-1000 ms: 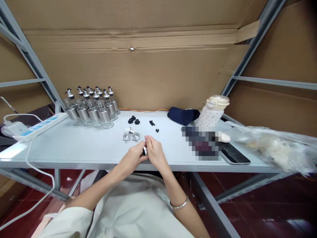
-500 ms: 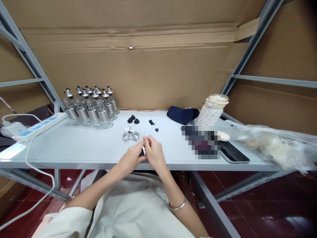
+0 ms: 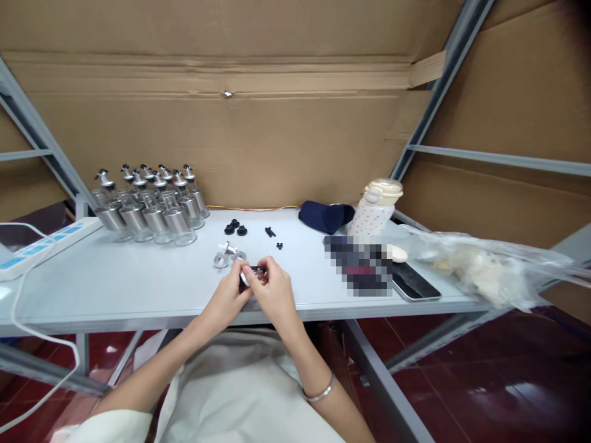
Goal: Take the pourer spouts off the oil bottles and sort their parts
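Close to the table's front edge, my left hand is closed around a silver-and-black pourer spout. My right hand pinches the upper end of the same spout, where a dark part shows between the fingers; much of the piece is hidden. Just beyond my left hand lie several silver spout caps. Farther back are black ribbed stoppers, a few thin black levers and tiny black pieces.
Glass-and-steel oil bottles, several topped with spouts, stand at the back left beside a power strip. To the right are a navy cap, a dotted flask, a phone and a plastic bag.
The view has swung rightward, so the table's things sit farther left. My right fingers have shifted on the spout, and a dark part now shows between them.
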Action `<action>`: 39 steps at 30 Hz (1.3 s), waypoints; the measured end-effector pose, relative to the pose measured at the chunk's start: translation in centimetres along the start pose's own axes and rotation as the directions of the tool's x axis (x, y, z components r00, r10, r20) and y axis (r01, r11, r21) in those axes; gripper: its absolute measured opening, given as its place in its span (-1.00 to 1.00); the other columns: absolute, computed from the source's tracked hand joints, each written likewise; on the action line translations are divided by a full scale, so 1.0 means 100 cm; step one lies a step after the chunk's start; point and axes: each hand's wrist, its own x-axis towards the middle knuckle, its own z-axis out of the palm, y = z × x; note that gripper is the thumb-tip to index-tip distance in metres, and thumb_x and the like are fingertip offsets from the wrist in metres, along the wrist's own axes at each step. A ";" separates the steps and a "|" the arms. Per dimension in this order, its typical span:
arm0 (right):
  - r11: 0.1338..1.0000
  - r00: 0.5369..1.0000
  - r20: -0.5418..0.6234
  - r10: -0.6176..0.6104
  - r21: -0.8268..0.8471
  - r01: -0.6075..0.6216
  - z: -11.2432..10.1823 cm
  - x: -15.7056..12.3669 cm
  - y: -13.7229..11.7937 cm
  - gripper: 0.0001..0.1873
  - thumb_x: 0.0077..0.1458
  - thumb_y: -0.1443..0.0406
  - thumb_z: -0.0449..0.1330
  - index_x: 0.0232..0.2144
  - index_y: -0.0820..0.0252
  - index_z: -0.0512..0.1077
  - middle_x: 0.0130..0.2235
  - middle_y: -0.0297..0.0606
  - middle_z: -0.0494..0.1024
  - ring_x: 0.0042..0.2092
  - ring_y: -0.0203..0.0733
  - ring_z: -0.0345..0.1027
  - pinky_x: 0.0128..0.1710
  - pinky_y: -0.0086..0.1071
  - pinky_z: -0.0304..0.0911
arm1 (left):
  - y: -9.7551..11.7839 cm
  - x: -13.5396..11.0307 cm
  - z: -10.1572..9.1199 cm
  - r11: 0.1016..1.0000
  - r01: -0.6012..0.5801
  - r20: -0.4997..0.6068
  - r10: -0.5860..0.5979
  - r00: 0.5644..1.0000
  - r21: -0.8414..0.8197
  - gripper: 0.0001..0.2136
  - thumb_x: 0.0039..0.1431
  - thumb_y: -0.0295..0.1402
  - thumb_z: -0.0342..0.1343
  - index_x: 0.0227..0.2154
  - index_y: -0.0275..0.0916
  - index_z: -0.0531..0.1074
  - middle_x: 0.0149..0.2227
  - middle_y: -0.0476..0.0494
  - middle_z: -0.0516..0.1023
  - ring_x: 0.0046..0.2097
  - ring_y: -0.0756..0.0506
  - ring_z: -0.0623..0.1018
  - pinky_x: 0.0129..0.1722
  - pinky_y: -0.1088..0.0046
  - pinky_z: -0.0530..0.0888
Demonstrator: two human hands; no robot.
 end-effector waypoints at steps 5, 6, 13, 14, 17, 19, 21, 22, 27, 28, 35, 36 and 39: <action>0.990 0.999 0.041 0.007 -0.143 -0.001 0.000 0.000 0.001 -0.65 0.15 0.04 -0.01 -0.51 0.13 0.28 -0.55 -0.33 0.43 -0.50 -0.24 0.30 -0.45 -0.44 0.09 | -0.004 0.000 0.001 0.999 0.016 0.049 -0.018 0.999 0.040 -0.85 0.07 -0.35 -0.04 -0.29 -0.21 0.15 -0.41 -0.04 0.45 -0.44 -0.04 0.44 -0.43 0.47 0.34; 0.986 0.999 0.046 0.005 -0.167 0.003 0.000 0.000 0.001 -0.65 0.16 0.04 -0.02 -0.51 0.13 0.27 -0.54 -0.31 0.44 -0.49 -0.23 0.31 -0.45 -0.44 0.08 | -0.004 0.001 0.001 0.999 0.014 0.056 -0.017 0.998 0.050 -0.84 0.07 -0.35 -0.04 -0.28 -0.22 0.16 -0.40 -0.05 0.46 -0.44 -0.04 0.44 -0.43 0.46 0.35; 0.954 0.997 0.073 -0.009 -0.300 0.031 0.001 -0.001 0.003 -0.65 0.22 0.05 -0.08 -0.41 0.15 0.28 -0.43 -0.23 0.53 -0.41 -0.17 0.40 -0.44 -0.43 0.03 | -0.004 0.003 0.003 0.996 -0.003 0.047 -0.001 0.999 0.086 -0.88 0.05 -0.34 -0.05 -0.35 -0.20 0.15 -0.52 0.04 0.36 -0.53 -0.01 0.36 -0.48 0.48 0.30; 0.945 0.997 0.081 -0.010 -0.324 0.036 0.001 -0.001 0.002 -0.65 0.23 0.06 -0.09 -0.40 0.15 0.28 -0.42 -0.23 0.54 -0.41 -0.16 0.40 -0.45 -0.42 0.01 | -0.004 0.003 0.003 0.996 0.008 0.052 -0.013 0.999 0.091 -0.88 0.04 -0.33 -0.05 -0.38 -0.20 0.12 -0.55 0.07 0.33 -0.54 -0.01 0.34 -0.50 0.49 0.28; 0.916 0.994 0.107 -0.004 -0.400 0.047 0.001 -0.001 -0.001 -0.67 0.26 0.10 -0.12 -0.37 0.16 0.29 -0.40 -0.22 0.56 -0.41 -0.16 0.42 -0.47 -0.40 -0.03 | -0.005 0.003 0.003 0.995 0.010 0.055 -0.016 0.998 0.102 -0.87 0.03 -0.33 -0.05 -0.39 -0.19 0.09 -0.56 0.09 0.28 -0.54 -0.01 0.33 -0.50 0.49 0.26; 0.899 0.993 0.122 0.001 -0.434 0.052 0.001 -0.001 -0.003 -0.67 0.28 0.12 -0.14 -0.36 0.16 0.29 -0.39 -0.21 0.57 -0.40 -0.15 0.43 -0.47 -0.39 -0.05 | -0.006 0.003 0.003 0.994 0.005 0.053 -0.010 0.999 0.106 -0.88 0.03 -0.34 -0.06 -0.40 -0.19 0.09 -0.55 0.08 0.28 -0.52 -0.01 0.34 -0.50 0.49 0.26; 0.888 0.992 0.127 -0.002 -0.455 0.060 0.001 -0.001 -0.003 -0.67 0.28 0.13 -0.14 -0.36 0.16 0.29 -0.38 -0.20 0.57 -0.40 -0.14 0.43 -0.48 -0.39 -0.06 | -0.007 0.003 0.004 0.994 0.005 0.054 -0.011 0.998 0.107 -0.89 0.03 -0.35 -0.06 -0.39 -0.19 0.10 -0.54 0.08 0.29 -0.52 -0.01 0.34 -0.49 0.49 0.27; 0.883 0.992 0.128 -0.003 -0.465 0.062 0.001 -0.001 -0.003 -0.67 0.28 0.13 -0.15 -0.35 0.16 0.29 -0.38 -0.20 0.57 -0.40 -0.14 0.43 -0.48 -0.39 -0.07 | -0.008 0.003 0.004 0.994 0.006 0.055 -0.012 0.998 0.107 -0.89 0.04 -0.36 -0.06 -0.39 -0.19 0.10 -0.53 0.07 0.29 -0.52 -0.01 0.35 -0.49 0.48 0.28; 0.872 0.993 0.121 -0.002 -0.485 0.061 0.002 -0.001 -0.002 -0.65 0.29 0.12 -0.16 -0.34 0.17 0.30 -0.39 -0.19 0.58 -0.41 -0.15 0.44 -0.49 -0.38 -0.07 | -0.008 0.002 0.004 0.994 -0.024 0.047 0.019 0.999 0.109 -0.91 0.05 -0.38 -0.07 -0.41 -0.19 0.10 -0.51 0.06 0.31 -0.51 -0.01 0.35 -0.49 0.49 0.28; 0.874 0.993 0.120 -0.003 -0.482 0.060 0.002 0.000 -0.002 -0.65 0.29 0.12 -0.16 -0.34 0.18 0.30 -0.39 -0.19 0.58 -0.41 -0.15 0.44 -0.49 -0.38 -0.06 | -0.008 0.002 0.004 0.994 -0.025 0.042 0.020 0.999 0.111 -0.91 0.05 -0.37 -0.07 -0.40 -0.19 0.09 -0.50 0.05 0.31 -0.51 -0.01 0.35 -0.49 0.49 0.28; 0.884 0.993 0.116 0.001 -0.464 0.053 0.001 -0.001 -0.004 -0.65 0.28 0.12 -0.14 -0.33 0.18 0.32 -0.38 -0.20 0.58 -0.40 -0.14 0.44 -0.49 -0.38 -0.06 | -0.006 0.001 0.004 0.992 -0.005 0.043 0.000 0.999 0.125 -0.90 0.05 -0.36 -0.09 -0.39 -0.18 0.08 -0.50 0.06 0.29 -0.52 0.00 0.32 -0.51 0.50 0.25; 0.885 0.993 0.116 0.000 -0.463 0.054 0.001 -0.001 -0.004 -0.64 0.28 0.11 -0.15 -0.34 0.18 0.32 -0.39 -0.19 0.58 -0.41 -0.14 0.44 -0.49 -0.38 -0.06 | -0.006 0.002 0.005 0.992 -0.006 0.047 0.000 0.999 0.127 -0.90 0.05 -0.36 -0.09 -0.39 -0.18 0.08 -0.51 0.06 0.29 -0.52 0.00 0.32 -0.51 0.50 0.25; 0.882 0.993 0.121 0.001 -0.468 0.056 0.000 -0.001 -0.003 -0.62 0.29 0.11 -0.17 -0.33 0.19 0.33 -0.40 -0.18 0.58 -0.41 -0.14 0.44 -0.49 -0.38 -0.06 | -0.008 0.002 0.005 0.993 -0.005 0.057 -0.002 0.998 0.119 -0.89 0.05 -0.35 -0.08 -0.39 -0.19 0.08 -0.52 0.07 0.28 -0.53 0.00 0.31 -0.50 0.49 0.25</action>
